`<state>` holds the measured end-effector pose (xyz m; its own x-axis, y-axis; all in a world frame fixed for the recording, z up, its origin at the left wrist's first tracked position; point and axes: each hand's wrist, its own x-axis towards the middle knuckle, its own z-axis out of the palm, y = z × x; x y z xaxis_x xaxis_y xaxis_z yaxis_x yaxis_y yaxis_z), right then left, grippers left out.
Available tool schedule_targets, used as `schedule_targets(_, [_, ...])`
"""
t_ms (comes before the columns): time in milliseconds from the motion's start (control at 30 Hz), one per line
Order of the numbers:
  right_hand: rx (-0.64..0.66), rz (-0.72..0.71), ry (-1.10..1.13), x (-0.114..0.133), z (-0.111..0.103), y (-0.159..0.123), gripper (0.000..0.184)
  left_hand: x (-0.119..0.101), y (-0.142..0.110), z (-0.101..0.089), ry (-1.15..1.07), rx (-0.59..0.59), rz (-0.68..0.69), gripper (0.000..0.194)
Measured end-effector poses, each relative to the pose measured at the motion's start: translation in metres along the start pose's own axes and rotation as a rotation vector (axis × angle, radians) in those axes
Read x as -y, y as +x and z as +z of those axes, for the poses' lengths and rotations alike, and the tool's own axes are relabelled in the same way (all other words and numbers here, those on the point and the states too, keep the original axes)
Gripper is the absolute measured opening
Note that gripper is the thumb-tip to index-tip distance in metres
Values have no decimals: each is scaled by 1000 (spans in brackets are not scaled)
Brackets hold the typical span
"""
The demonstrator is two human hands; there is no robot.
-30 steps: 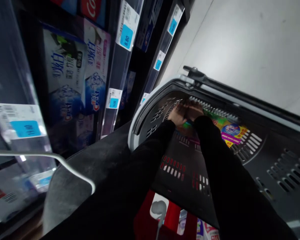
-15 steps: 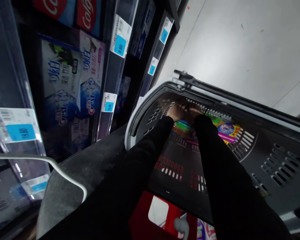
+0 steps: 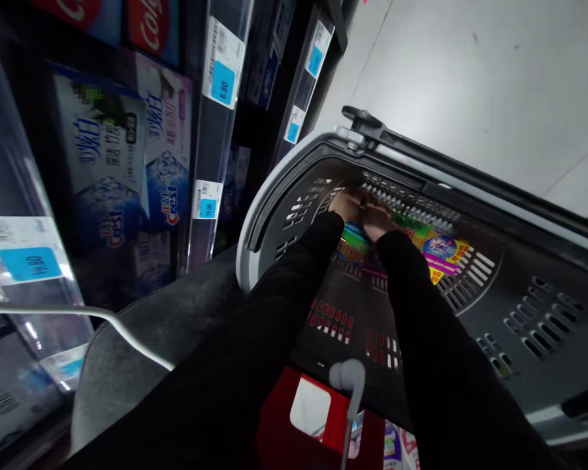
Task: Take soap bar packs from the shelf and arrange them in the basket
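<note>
Both my arms in black sleeves reach deep into a grey plastic shopping basket (image 3: 255, 228). My left hand (image 3: 347, 203) and my right hand (image 3: 376, 219) lie close together at the far end of the basket's floor, over a colourful packet (image 3: 441, 249) with an OMO label. The fingers look curled down onto the packet's left end, but they are small and partly hidden, so the grip is unclear. A green and orange part of the packaging (image 3: 355, 236) shows just under my wrists.
Store shelves (image 3: 210, 130) stand on the left with Crest toothpaste boxes (image 3: 127, 156) and blue price tags (image 3: 222, 83). A white earphone (image 3: 347, 378) dangles near me. A red box (image 3: 313, 411) sits at the basket's near end. Grey floor (image 3: 470, 85) lies beyond.
My hands have stayed over the packet's left end, shifting slightly. The view has swung a little, so the basket sits higher and further left, and the earphone has swung up into view.
</note>
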<state>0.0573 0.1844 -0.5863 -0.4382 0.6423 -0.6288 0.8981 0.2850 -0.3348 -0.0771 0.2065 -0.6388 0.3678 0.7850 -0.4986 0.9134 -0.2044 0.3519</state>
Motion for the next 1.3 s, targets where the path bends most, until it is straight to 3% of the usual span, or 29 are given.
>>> schedule_targets(67, [-105,80,20,2,18,-42,56,-2,-5,-6,20,-13,43,43])
schedule_targets(167, [-58,28,-14,-6,60,-102,78,-8,-33,-4,87,46,248,60])
schedule_targets(233, [-44,45,-42,-15,87,-125,82,-15,-64,6,126,136,429,72])
schedule_targets(300, [-44,43,-50,-22,104,-132,78,-26,-94,19,153,208,480,82])
schedule_targets(433, [-48,10,-40,-26,115,-126,66,-49,-123,46,222,207,247,90])
schedule_targets(600, [-95,46,-16,-24,124,-121,61,-58,-118,59,203,146,162,90])
schedule_targets(1033, [-103,34,14,-28,127,-119,63,-62,-120,52,198,179,129,92])
schedule_targets(1100, [-110,43,0,-26,125,-120,63,-59,-125,46,147,138,47,100])
schedule_targets(1167, [-118,54,-12,-24,120,-123,65,-53,-130,41,74,53,-127,104])
schedule_targets(1233, [-130,64,-16,-22,114,-128,69,-45,-133,40,-18,-10,-260,96])
schedule_targets(1300, [-162,83,-16,-20,107,-135,71,-37,-134,42,-118,-9,-281,86])
